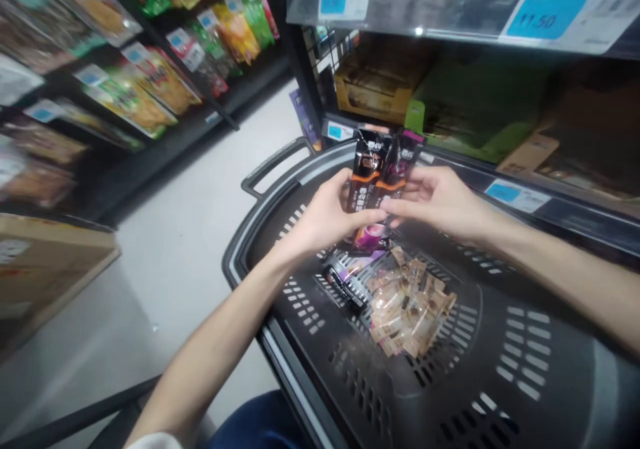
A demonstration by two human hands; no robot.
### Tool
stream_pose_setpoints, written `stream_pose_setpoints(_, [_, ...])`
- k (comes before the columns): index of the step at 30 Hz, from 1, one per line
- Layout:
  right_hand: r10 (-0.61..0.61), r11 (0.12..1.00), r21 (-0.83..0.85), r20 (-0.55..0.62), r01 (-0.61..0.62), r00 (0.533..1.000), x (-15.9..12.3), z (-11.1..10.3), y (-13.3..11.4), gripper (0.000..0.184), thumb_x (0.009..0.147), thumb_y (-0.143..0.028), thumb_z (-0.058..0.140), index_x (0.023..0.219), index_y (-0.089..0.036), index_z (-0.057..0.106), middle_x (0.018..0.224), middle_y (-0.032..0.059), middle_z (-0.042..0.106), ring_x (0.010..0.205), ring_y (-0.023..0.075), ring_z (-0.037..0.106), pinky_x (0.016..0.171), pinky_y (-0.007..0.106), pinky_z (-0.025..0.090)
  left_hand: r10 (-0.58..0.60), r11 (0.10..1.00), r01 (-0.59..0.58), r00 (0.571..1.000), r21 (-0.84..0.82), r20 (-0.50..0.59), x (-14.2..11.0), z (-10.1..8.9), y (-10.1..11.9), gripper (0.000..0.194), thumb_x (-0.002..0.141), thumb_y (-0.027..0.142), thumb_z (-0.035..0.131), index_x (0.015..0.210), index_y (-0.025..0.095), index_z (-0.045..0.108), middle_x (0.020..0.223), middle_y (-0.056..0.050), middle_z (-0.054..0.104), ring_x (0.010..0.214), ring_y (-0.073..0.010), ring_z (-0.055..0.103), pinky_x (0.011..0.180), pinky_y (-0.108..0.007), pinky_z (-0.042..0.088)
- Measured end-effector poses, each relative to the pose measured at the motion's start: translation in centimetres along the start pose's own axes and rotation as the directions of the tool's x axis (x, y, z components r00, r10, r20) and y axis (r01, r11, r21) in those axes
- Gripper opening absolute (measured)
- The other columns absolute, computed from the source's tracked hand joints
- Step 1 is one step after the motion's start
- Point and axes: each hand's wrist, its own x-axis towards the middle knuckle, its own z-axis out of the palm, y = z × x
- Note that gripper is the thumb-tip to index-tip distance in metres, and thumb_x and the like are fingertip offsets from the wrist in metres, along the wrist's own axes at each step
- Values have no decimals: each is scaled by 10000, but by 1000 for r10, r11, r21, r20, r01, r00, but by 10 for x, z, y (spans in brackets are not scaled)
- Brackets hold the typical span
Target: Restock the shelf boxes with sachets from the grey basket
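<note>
Both hands hold dark snack packets above a black shopping basket (525,369). My left hand (327,219) is wrapped round a black packet with an orange band (366,172). My right hand (435,199) pinches the lower part of a black packet with purple markings (403,162), which stands beside the first. On the basket's floor lies a pile of small tan wrapped sweets (407,305), with a dark packet (345,287) next to them.
The basket's handle (273,165) sticks out toward the aisle floor. A shelf with cartons (380,89) and blue price tags (543,15) runs behind the basket. Hanging snack bags (150,89) fill the racks on the left. A cardboard box (45,262) stands at the left edge.
</note>
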Motion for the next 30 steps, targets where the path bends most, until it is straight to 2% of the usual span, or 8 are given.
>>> stream_pose_setpoints(4, [-46, 998, -46, -132, 41, 990, -5, 9, 1, 355, 689, -308, 913, 974, -164, 759, 931, 64, 758, 722, 151, 670, 553, 256, 547, 12, 997, -17, 998, -78, -61, 1, 0, 2, 402, 837, 338, 797, 1145, 154, 616, 1085, -86, 750, 914, -172, 735, 836, -287, 600])
stream_pose_setpoints(7, [-78, 997, -47, -257, 68, 963, -1, 0, 1, 329, 702, -336, 907, 961, -175, 782, 917, 51, 753, 681, 118, 624, 502, 220, 456, -54, 972, 26, 992, -232, -115, 3, -2, 5, 294, 948, 392, 654, 1144, 178, 604, 1029, -80, 759, 845, -170, 750, 815, -320, 621])
stream_pose_setpoints(9, [-69, 997, -53, -300, 56, 951, 2, -6, 2, 301, 691, -340, 917, 908, -176, 789, 869, 41, 743, 656, 111, 603, 515, 232, 454, -91, 957, 48, 986, -285, -140, 4, -3, 7, 238, 971, 381, 612, 1099, 181, 602, 1038, -83, 762, 869, -177, 758, 842, -340, 627])
stream_pose_setpoints(12, [-62, 997, -62, -294, 46, 954, 4, -9, 5, 276, 689, -352, 921, 875, -193, 793, 863, 39, 749, 697, 137, 636, 584, 273, 508, -117, 959, 68, 979, -275, -165, 5, -4, 8, 222, 979, 364, 587, 1094, 178, 619, 1076, -90, 762, 937, -190, 761, 879, -356, 627])
stream_pose_setpoints(16, [-67, 996, -65, -238, 53, 969, 2, -7, 7, 288, 715, -365, 906, 947, -225, 808, 984, 47, 778, 828, 176, 697, 706, 318, 564, -102, 973, 68, 984, -218, -148, 4, -3, 7, 280, 977, 386, 586, 1158, 181, 642, 1150, -97, 750, 1027, -209, 750, 920, -379, 621])
stream_pose_setpoints(20, [-62, 995, -86, -242, 43, 968, 2, -6, 8, 315, 718, -385, 901, 969, -221, 805, 1002, 52, 780, 849, 187, 701, 712, 321, 565, -111, 973, 79, 983, -216, -143, 2, -2, 7, 285, 981, 369, 578, 1181, 173, 636, 1193, -103, 738, 1049, -210, 742, 941, -396, 612])
stream_pose_setpoints(26, [-36, 998, -64, -299, 17, 954, 4, -8, 7, 369, 677, -381, 936, 939, -198, 751, 839, 40, 728, 690, 149, 612, 567, 281, 488, -98, 968, 60, 984, -242, -147, 3, -2, 8, 270, 961, 354, 607, 1153, 167, 630, 1142, -96, 742, 966, -187, 746, 905, -375, 613])
stream_pose_setpoints(30, [3, 1000, -5, -302, -5, 953, 4, -7, 7, 290, 723, -313, 908, 862, -199, 680, 757, 27, 665, 733, 167, 621, 658, 315, 545, -150, 956, 93, 970, -277, -191, 5, -1, 9, 203, 949, 319, 589, 1085, 169, 609, 1035, -75, 740, 827, -150, 721, 782, -308, 608])
